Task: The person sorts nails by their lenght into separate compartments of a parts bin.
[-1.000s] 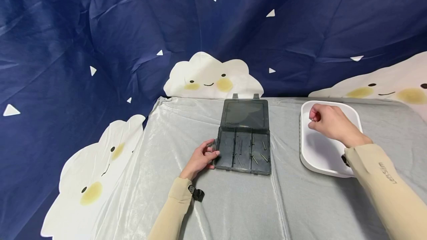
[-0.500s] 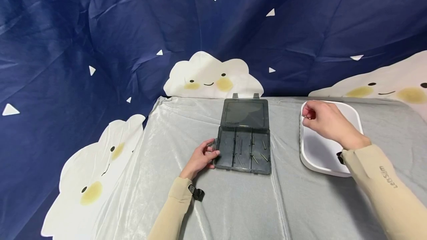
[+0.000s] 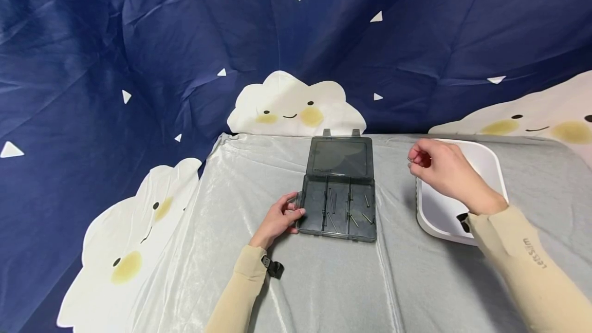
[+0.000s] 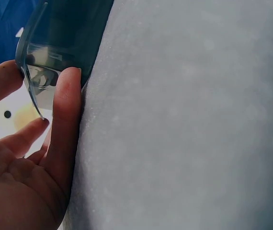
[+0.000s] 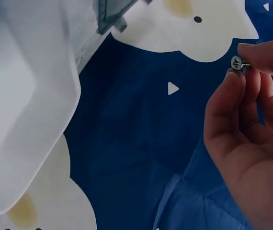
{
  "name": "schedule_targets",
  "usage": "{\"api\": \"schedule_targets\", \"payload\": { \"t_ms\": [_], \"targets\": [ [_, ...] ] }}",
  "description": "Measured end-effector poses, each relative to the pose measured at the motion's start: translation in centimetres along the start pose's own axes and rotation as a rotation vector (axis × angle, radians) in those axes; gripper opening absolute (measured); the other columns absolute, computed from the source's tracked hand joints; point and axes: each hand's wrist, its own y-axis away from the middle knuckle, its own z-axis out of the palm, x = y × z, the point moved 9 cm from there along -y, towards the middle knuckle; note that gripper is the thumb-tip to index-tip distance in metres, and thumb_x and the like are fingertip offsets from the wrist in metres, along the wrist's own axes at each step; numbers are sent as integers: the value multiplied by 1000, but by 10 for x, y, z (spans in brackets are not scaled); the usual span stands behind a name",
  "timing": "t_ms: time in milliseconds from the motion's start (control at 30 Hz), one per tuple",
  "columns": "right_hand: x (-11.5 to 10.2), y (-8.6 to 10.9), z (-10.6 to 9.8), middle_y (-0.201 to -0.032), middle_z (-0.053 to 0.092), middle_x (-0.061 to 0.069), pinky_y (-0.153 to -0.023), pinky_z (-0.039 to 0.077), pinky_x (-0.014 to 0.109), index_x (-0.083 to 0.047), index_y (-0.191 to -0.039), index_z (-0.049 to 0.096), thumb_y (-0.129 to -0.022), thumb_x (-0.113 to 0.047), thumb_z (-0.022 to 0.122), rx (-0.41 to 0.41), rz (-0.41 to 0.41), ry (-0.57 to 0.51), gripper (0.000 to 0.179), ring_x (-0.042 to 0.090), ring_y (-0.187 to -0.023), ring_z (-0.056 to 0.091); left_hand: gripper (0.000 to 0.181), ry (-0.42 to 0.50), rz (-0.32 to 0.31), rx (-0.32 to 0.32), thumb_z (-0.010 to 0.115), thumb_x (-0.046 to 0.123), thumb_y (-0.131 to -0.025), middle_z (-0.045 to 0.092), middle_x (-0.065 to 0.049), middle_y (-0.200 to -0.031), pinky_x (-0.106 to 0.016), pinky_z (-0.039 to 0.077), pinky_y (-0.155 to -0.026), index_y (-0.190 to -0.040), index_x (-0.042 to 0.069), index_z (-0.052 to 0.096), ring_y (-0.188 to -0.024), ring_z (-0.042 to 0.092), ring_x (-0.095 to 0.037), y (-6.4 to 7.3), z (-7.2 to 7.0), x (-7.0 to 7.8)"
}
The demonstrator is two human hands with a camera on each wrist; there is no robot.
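My right hand (image 3: 441, 172) pinches a small screw (image 5: 237, 63) between thumb and fingertips; its cross-slotted head faces the right wrist camera. This hand is over the left rim of a white tray (image 3: 437, 212). An open dark see-through compartment box (image 3: 313, 204) sits on the cloth to the left of the tray, its lid (image 3: 340, 155) laid back. Several screws (image 3: 331, 202) lie in its middle and right compartments; none shows in the left one. My left hand (image 3: 275, 221) holds the box's left side, thumb and fingers about the clear edge (image 4: 33, 88).
Grey velvety cloth (image 3: 333, 281) covers the table. Behind it hangs a navy curtain (image 3: 185, 40) with white clouds and triangles. A strip of cloth lies between box and tray. The right forearm (image 3: 532, 251) covers part of the tray.
My right hand has moved left, from above the tray's inside to its left rim, with the screw between its fingers. The left hand and the box have stayed in place.
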Motion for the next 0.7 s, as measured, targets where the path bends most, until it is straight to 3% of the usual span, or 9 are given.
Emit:
{"api": "schedule_targets", "payload": {
  "t_ms": [200, 433, 700],
  "targets": [
    [-6, 2, 1, -72, 62, -2, -60, 39, 9, -10, -79, 64, -74, -5, 67, 38, 35, -77, 8, 1, -66, 50, 67, -12, 28, 37, 72, 22, -88, 55, -2, -103, -30, 62, -54, -146, 15, 41, -64, 55, -8, -14, -4, -22],
    [-11, 5, 8, -70, 62, 0, -60, 42, 5, -10, -79, 63, -76, -3, 72, 83, 87, -180, 12, -4, -64, 50, 66, -1, 9, 37, 71, 20, -89, 55, -5, -106, -28, 61, -54, -147, 15, 40, -66, 56, -9, -14, -3, -23],
    [-10, 8, 26, -73, 64, 5, -57, 43, 6, -8, -83, 65, -78, -7, 74, 60, 202, -274, 10, -3, -62, 52, 69, 26, 8, 25, 70, 16, -89, 55, -5, -106, -31, 61, -53, -149, 12, 36, -68, 56, -11, -15, -3, -25]
  ]
}}
